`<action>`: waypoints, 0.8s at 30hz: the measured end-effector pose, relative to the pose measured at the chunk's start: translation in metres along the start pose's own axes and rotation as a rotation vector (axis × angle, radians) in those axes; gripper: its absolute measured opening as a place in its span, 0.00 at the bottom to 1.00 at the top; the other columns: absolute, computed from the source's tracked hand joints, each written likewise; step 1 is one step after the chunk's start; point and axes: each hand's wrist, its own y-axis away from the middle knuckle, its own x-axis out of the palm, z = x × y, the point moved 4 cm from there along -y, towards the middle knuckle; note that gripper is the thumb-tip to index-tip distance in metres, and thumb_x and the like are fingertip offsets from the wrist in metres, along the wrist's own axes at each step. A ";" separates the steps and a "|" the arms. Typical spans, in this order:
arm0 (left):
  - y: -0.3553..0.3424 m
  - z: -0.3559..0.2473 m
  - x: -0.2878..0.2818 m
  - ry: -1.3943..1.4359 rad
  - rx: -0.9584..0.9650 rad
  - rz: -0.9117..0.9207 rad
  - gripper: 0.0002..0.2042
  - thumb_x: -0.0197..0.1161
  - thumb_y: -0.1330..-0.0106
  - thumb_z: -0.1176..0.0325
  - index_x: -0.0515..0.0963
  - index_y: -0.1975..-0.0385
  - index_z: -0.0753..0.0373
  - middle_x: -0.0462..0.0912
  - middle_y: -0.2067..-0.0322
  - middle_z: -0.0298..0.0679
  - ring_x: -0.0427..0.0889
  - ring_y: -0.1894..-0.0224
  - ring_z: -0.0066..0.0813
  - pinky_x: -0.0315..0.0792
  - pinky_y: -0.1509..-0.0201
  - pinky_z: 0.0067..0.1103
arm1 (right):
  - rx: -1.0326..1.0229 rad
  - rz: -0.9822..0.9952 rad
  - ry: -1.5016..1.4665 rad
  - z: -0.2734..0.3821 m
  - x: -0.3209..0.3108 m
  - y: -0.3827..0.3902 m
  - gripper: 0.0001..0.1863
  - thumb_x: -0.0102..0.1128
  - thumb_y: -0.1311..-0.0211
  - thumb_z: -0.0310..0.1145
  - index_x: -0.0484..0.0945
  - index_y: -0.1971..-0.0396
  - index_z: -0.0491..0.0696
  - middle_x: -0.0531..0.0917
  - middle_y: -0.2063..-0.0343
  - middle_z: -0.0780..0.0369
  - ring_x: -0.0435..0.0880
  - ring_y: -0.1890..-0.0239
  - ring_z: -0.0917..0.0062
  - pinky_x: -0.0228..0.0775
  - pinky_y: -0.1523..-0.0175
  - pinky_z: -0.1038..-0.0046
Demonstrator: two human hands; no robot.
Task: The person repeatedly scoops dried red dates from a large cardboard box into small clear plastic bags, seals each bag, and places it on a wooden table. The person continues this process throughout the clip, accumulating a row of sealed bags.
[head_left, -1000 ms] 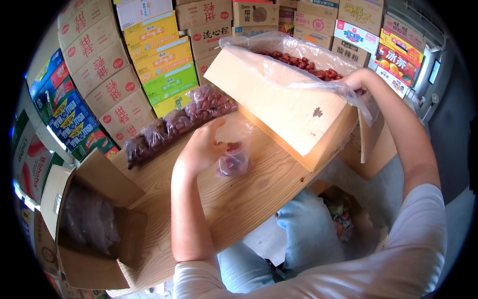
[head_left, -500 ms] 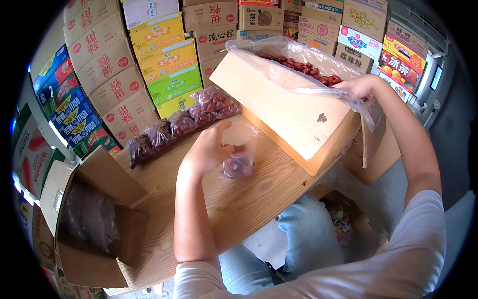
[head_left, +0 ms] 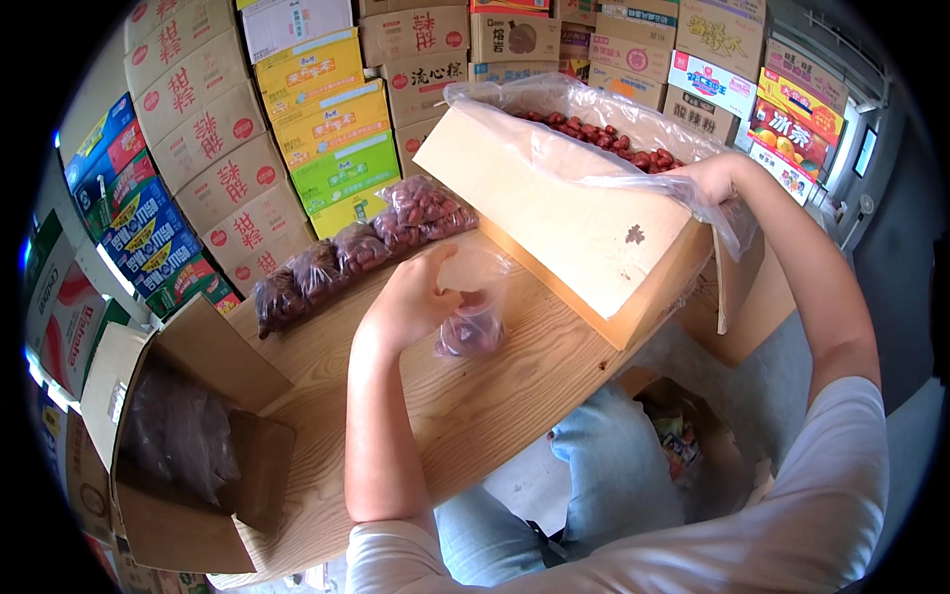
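Clear bag (head_left: 471, 335): mouth up, long axis near upright | left grip (head_left: 406, 300): clamped on bag | right grip (head_left: 711, 180): at carton (head_left: 569, 203), fingers hidden, cannot tell

Wears a whitish short-sleeved shirt (head_left: 811, 475), softly creased. Beyond the shirt, wears faded light-blue jeans (head_left: 616, 465), with a narrow black strip (head_left: 547, 541) near the shirt's hem.

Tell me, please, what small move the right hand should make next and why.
Probably bring some red fruit from the carton to the clear bag: the right hand is at the carton's rim, and the left hand holds the bag, whose fruit sits only low down.
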 end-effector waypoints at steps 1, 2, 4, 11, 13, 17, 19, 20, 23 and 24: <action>-0.001 0.000 0.001 -0.008 0.011 -0.003 0.29 0.59 0.48 0.79 0.66 0.41 0.72 0.77 0.47 0.53 0.84 0.65 0.31 0.77 0.61 0.25 | -0.025 -0.013 0.012 -0.005 -0.001 -0.003 0.47 0.48 0.59 0.14 0.58 0.32 0.59 0.73 0.52 0.63 0.73 0.57 0.79 0.73 0.64 0.78; -0.002 0.000 0.002 -0.017 0.023 -0.005 0.29 0.59 0.48 0.79 0.66 0.41 0.72 0.77 0.47 0.53 0.84 0.65 0.31 0.77 0.61 0.25 | -0.051 -0.026 0.024 -0.010 -0.002 -0.005 0.47 0.48 0.59 0.14 0.58 0.32 0.59 0.73 0.52 0.63 0.73 0.57 0.79 0.73 0.63 0.77; -0.003 0.003 0.002 -0.023 0.029 -0.012 0.29 0.59 0.48 0.79 0.66 0.41 0.72 0.77 0.48 0.53 0.84 0.65 0.31 0.77 0.61 0.25 | -0.018 -0.037 -0.065 -0.006 -0.002 0.000 0.47 0.50 0.59 0.14 0.58 0.32 0.59 0.73 0.52 0.63 0.73 0.55 0.79 0.74 0.61 0.76; -0.002 0.004 0.001 -0.001 -0.017 0.006 0.29 0.59 0.47 0.80 0.66 0.41 0.71 0.77 0.48 0.51 0.84 0.66 0.30 0.77 0.62 0.24 | 0.030 -0.061 -0.086 -0.006 -0.002 -0.002 0.35 0.61 0.55 0.20 0.69 0.41 0.48 0.79 0.51 0.62 0.73 0.51 0.77 0.66 0.46 0.75; -0.003 0.004 0.001 -0.003 0.006 0.003 0.29 0.59 0.47 0.80 0.66 0.41 0.71 0.77 0.48 0.51 0.84 0.66 0.30 0.77 0.63 0.24 | -0.014 -0.068 0.159 -0.013 -0.005 -0.014 0.35 0.60 0.53 0.21 0.67 0.40 0.49 0.76 0.49 0.62 0.72 0.51 0.78 0.66 0.45 0.73; 0.000 0.002 0.001 0.005 -0.018 -0.016 0.29 0.59 0.47 0.80 0.66 0.41 0.71 0.77 0.47 0.51 0.85 0.66 0.30 0.77 0.63 0.24 | -0.124 -0.113 0.276 -0.022 -0.002 -0.028 0.27 0.57 0.42 0.29 0.68 0.41 0.49 0.76 0.50 0.63 0.71 0.52 0.79 0.64 0.42 0.75; -0.003 0.004 0.003 -0.040 0.028 -0.025 0.29 0.59 0.47 0.79 0.66 0.41 0.71 0.77 0.47 0.51 0.84 0.66 0.30 0.77 0.63 0.24 | -0.117 -0.216 0.276 -0.041 -0.006 -0.040 0.23 0.57 0.44 0.28 0.72 0.46 0.46 0.79 0.54 0.61 0.73 0.55 0.78 0.66 0.46 0.73; -0.005 0.004 0.004 -0.061 0.052 -0.029 0.29 0.59 0.47 0.79 0.66 0.41 0.71 0.77 0.47 0.51 0.84 0.66 0.30 0.77 0.62 0.24 | -0.112 -0.268 0.277 -0.052 -0.008 -0.044 0.21 0.57 0.44 0.28 0.74 0.49 0.45 0.81 0.55 0.59 0.74 0.56 0.78 0.68 0.48 0.72; -0.003 0.005 0.002 -0.046 0.036 -0.019 0.29 0.59 0.47 0.80 0.66 0.41 0.71 0.76 0.47 0.52 0.84 0.66 0.30 0.77 0.62 0.24 | -0.094 -0.280 0.081 -0.043 -0.004 -0.039 0.17 0.52 0.40 0.29 0.75 0.50 0.44 0.81 0.57 0.60 0.74 0.58 0.78 0.68 0.49 0.72; -0.003 0.005 0.002 -0.055 0.036 -0.013 0.29 0.59 0.47 0.80 0.66 0.41 0.71 0.76 0.47 0.52 0.84 0.66 0.29 0.77 0.62 0.24 | -0.092 -0.275 0.075 -0.036 -0.003 -0.035 0.16 0.51 0.38 0.31 0.75 0.50 0.45 0.80 0.57 0.63 0.73 0.57 0.80 0.67 0.48 0.74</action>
